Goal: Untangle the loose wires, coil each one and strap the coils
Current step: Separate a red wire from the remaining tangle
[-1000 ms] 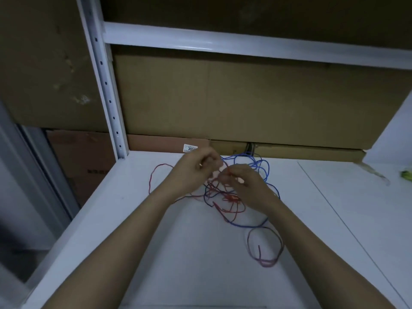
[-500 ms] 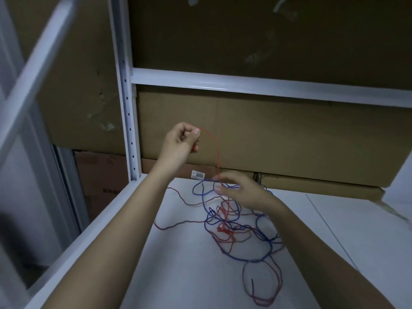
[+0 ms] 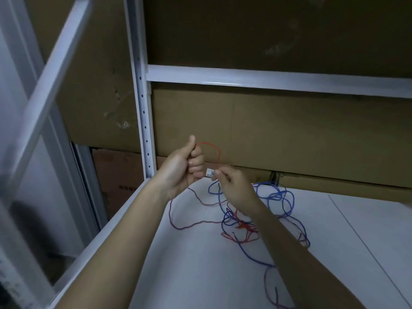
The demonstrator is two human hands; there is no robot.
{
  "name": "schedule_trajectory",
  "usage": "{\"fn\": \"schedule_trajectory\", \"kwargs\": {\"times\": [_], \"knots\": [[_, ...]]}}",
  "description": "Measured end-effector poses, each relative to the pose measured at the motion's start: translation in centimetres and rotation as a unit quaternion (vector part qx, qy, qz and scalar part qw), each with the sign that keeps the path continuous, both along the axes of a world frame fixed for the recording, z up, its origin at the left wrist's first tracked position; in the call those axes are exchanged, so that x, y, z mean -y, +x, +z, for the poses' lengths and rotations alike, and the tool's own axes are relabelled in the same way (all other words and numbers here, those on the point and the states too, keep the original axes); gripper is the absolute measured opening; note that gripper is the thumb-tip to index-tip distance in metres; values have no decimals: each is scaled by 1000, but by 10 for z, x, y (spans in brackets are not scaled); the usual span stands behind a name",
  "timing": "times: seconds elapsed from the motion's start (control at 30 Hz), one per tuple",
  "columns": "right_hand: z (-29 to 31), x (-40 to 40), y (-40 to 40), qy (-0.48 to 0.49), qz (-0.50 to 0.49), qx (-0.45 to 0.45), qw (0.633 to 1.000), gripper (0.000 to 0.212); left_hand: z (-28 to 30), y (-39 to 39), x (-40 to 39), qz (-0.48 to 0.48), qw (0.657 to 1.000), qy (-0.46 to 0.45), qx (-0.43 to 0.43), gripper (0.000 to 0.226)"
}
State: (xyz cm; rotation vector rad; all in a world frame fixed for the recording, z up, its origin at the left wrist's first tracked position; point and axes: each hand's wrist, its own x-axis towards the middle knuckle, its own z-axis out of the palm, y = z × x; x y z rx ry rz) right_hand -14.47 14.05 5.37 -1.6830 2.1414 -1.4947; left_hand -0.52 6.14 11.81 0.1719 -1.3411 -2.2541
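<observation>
The left hand (image 3: pixel 182 168) is raised off the shelf with its fingers curled into a loose fist and the thumb up, gripping the red wire (image 3: pixel 209 146) near its end. From the top of that fist the wire arcs over in a small hoop and drops to the right hand (image 3: pixel 234 186), which pinches the same strand between thumb and fingertips just below and to the right. Held like this, a short stretch of red is kept taut and clear of everything else, which looks like a way to feed one wire out of the knot, or to start its first loop; I cannot tell which.

Below the hands the rest of the red wire trails down onto the white shelf (image 3: pixel 200 275), sweeps out to the left in a wide bend and runs back into the tangle (image 3: pixel 240 226). There it crosses several times with the blue wire (image 3: pixel 278 197), whose loops spread to the right and toward the near edge. The knot sits under the right forearm, so part of it is hidden.

Neither wire is coiled yet, and I see no strap anywhere.

Behind the hands, a small white label (image 3: pixel 210 172) is stuck on the cardboard (image 3: pixel 289 134) lining the back, and a perforated white upright (image 3: pixel 142 108) stands to the left.
</observation>
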Motion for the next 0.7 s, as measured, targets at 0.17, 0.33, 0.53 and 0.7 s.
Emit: {"fn": "schedule_trajectory", "kwargs": {"times": [0.17, 0.33, 0.53, 0.7], "knots": [[-33, -1, 28, 124, 2, -173, 977, 28, -23, -2, 16, 113, 993, -11, -44, 27], [-47, -15, 60, 112, 90, -220, 965, 22, -65, -2, 40, 195, 969, -149, 27, 25], [-28, -14, 59, 37, 84, -88, 992, 16, -103, 14, 69, 140, 877, -441, 128, 27], [-7, 8, 34, -87, -60, -135, 985, 24, -104, 21, 67, 61, 893, -425, 136, 37]]}}
